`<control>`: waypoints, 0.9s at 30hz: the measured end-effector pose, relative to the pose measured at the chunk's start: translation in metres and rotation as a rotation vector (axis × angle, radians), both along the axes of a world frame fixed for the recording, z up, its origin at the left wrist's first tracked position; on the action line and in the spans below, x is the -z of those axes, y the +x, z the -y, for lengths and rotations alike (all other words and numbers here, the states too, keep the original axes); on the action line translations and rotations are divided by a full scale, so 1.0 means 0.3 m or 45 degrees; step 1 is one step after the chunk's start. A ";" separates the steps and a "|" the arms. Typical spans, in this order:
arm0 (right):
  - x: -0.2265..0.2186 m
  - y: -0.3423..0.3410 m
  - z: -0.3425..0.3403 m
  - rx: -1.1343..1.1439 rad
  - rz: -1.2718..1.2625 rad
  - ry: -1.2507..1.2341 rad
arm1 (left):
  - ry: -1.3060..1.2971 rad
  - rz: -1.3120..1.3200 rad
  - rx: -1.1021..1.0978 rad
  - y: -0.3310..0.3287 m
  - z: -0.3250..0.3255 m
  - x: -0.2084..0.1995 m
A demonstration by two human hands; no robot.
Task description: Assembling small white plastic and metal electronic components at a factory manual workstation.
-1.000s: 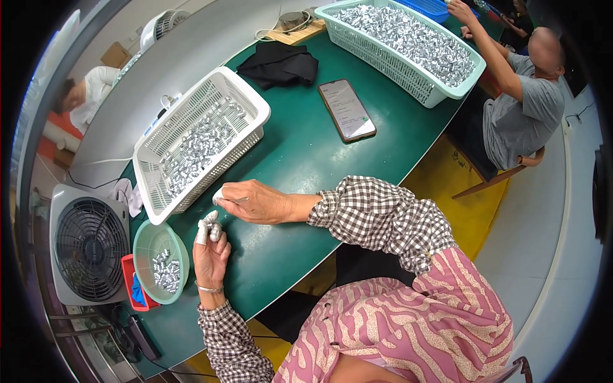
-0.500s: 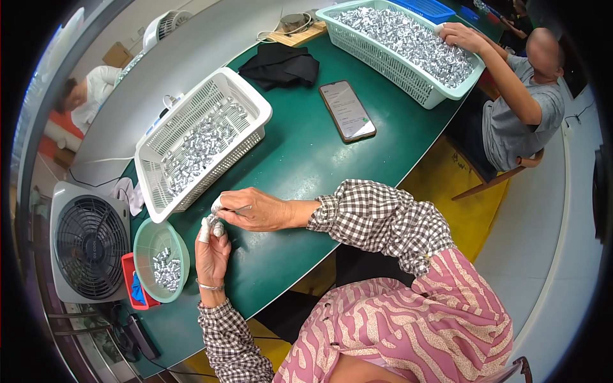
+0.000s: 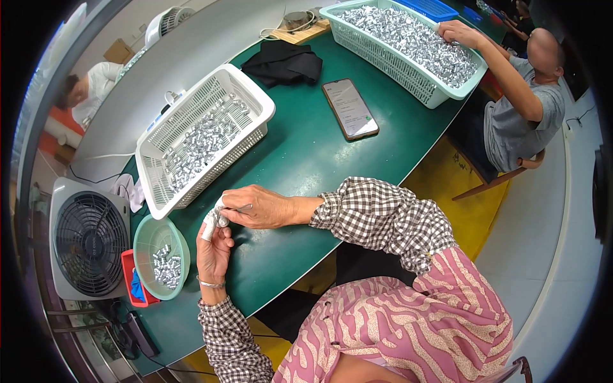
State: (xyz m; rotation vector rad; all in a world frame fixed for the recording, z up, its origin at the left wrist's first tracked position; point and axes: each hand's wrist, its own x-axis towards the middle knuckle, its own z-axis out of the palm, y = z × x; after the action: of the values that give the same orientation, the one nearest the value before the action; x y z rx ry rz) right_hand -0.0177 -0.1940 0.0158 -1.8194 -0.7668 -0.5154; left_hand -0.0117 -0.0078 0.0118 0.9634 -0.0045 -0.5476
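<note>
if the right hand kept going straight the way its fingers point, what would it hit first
Probably the small silvery piece pinched against the left hand; the right hand points leftward at it. Beyond that lies the round green bowl, though depth is unclear.

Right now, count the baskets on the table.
3: a white basket near the left hand, a teal basket at the far end under a co-worker's hand, and a blue basket behind it, mostly cut off. Others may be hidden.
</note>
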 end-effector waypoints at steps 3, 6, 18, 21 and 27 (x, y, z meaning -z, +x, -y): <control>-0.011 0.000 0.007 0.047 0.006 0.015 | 0.006 -0.016 -0.057 -0.004 0.012 -0.008; 0.001 0.004 0.002 0.047 0.051 0.021 | -0.088 -0.073 -0.036 0.009 0.002 0.005; -0.004 -0.012 -0.003 -0.010 0.011 -0.008 | -0.048 -0.021 -0.010 0.009 -0.006 0.015; 0.001 -0.009 -0.001 -0.021 0.015 -0.024 | -0.052 -0.024 -0.007 0.007 -0.003 0.015; 0.000 -0.008 0.001 -0.037 0.042 -0.052 | -0.012 -0.043 -0.056 -0.008 0.017 -0.012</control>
State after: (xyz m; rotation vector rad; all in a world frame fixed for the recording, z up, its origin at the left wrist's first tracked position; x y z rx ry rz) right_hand -0.0203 -0.1942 0.0160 -1.8382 -0.8308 -0.5154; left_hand -0.0142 -0.0129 0.0154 0.9425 0.0441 -0.5227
